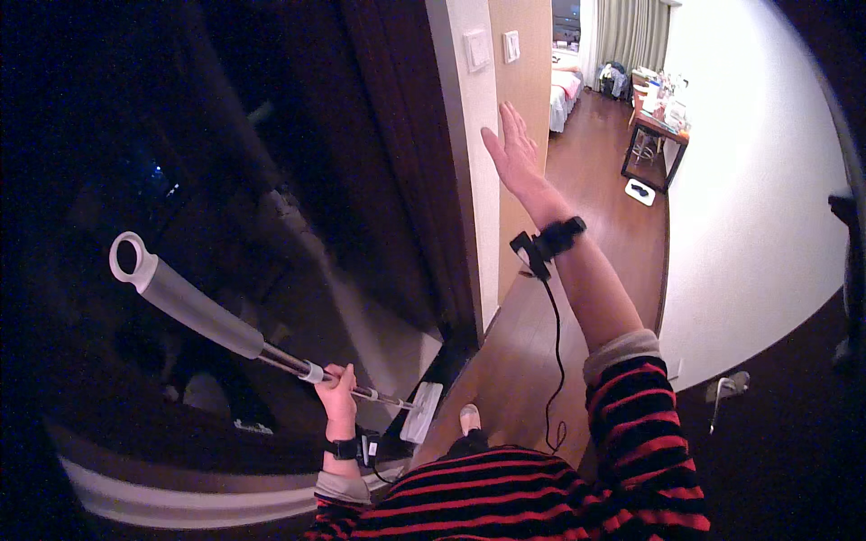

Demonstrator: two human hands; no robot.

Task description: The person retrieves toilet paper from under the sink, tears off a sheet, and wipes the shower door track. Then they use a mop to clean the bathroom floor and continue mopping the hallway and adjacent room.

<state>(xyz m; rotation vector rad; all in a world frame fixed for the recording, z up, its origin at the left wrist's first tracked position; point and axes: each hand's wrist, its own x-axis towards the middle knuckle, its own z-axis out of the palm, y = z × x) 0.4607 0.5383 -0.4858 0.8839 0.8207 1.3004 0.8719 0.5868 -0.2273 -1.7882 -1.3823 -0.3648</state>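
Note:
My left hand (337,395) is wrapped around the metal pole of a flat mop (287,362). The mop's thick grey grip, ending in a white ring, slants up to the left. Its white flat head (421,414) rests low by the dark threshold. Raised ahead of me, my right hand (517,152) holds nothing, its thumb held away from the fingers. Just above it in the view are two white wall switches, one on the pale door jamb wall (477,51) and one on the wood panel (511,46). Whether the hand touches the wall cannot be told.
A dark room lies to the left. The wooden floor (595,162) runs ahead to a cluttered table (659,125), a white scale-like slab (639,192) and a bed (565,95). A white wall (751,169) bounds the right. A black cable (559,351) hangs from my right wrist device.

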